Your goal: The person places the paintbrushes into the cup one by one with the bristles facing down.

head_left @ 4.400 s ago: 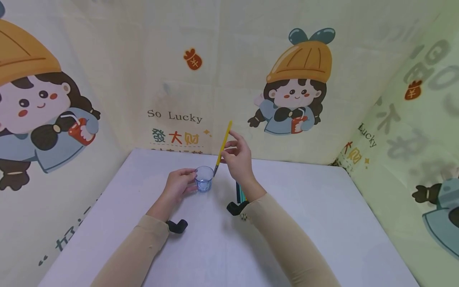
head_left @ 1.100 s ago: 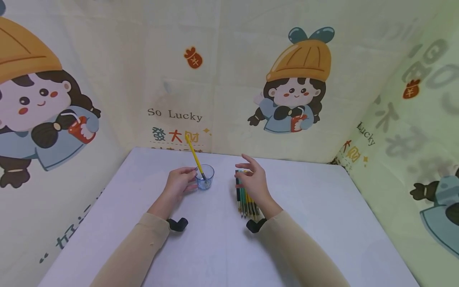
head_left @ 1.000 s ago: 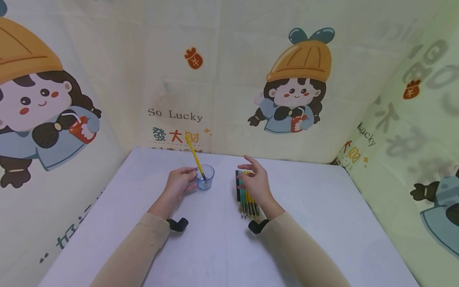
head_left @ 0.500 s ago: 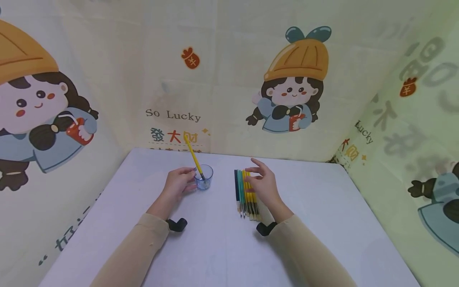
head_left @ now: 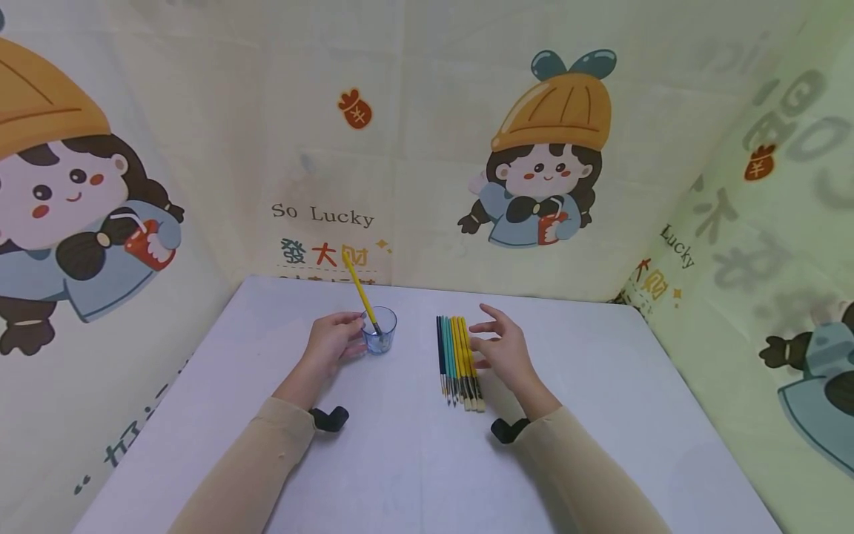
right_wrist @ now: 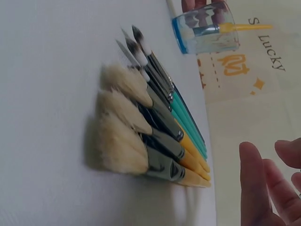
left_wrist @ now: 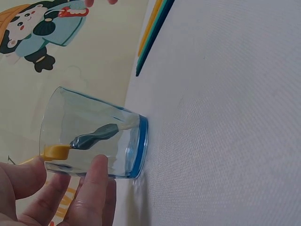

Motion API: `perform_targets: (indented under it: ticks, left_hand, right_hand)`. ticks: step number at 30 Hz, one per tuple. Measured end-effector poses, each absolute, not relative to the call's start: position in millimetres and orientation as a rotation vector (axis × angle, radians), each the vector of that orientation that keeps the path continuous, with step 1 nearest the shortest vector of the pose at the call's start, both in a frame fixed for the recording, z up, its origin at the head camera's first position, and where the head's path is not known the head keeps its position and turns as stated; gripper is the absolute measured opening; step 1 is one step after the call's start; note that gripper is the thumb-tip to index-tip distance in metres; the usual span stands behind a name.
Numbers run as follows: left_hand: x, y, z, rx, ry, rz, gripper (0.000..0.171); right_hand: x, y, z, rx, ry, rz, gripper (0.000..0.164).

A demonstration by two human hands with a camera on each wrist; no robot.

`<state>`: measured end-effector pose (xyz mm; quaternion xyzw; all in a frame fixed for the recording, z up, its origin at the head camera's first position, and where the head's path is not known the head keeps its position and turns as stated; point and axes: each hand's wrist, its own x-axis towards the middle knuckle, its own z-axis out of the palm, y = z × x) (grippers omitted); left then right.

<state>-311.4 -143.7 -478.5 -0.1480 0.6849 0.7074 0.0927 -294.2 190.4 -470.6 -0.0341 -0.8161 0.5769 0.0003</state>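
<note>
Holding the blue-tinted cup point(head_left: 389, 337) in the left hand point(head_left: 332, 341), with thumb and fingers curled round its side; keeping the right hand point(head_left: 508, 348) loosely open and bare of any hold, near the row of brushes point(head_left: 451, 356). Has just drawn that right hand rightward from over the row, uncovering more of it on the desk point(head_left: 373, 460); leaves a yellow-handled brush point(head_left: 360, 288) leaning inside the cup, probably meaning one placed and let go. Shows one cup, one brush within, three broad-bristled brushes point(right_wrist: 122, 146); cannot tell exactly how many overlapping slimmer brushes point(right_wrist: 182, 112) lie alongside.
</note>
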Motion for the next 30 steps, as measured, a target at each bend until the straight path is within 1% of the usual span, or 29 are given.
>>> perform_targets:
  ticks: [9, 19, 30]
  left_hand:
    - [-310, -143, -477, -0.438, 2.036, 2.097, 0.039]
    - [-310, -144, -477, -0.428, 2.046, 2.082, 0.04]
    - [-308, -143, -477, -0.411, 2.055, 2.09, 0.041]
  right_hand:
    - [-296, 200, -467, -0.147, -2.73, 1.675, 0.078]
    - [-300, 200, -467, -0.242, -2.88, 1.606, 0.081]
    - [-318, 195, -468, -0.325, -3.047, 1.449, 0.078]
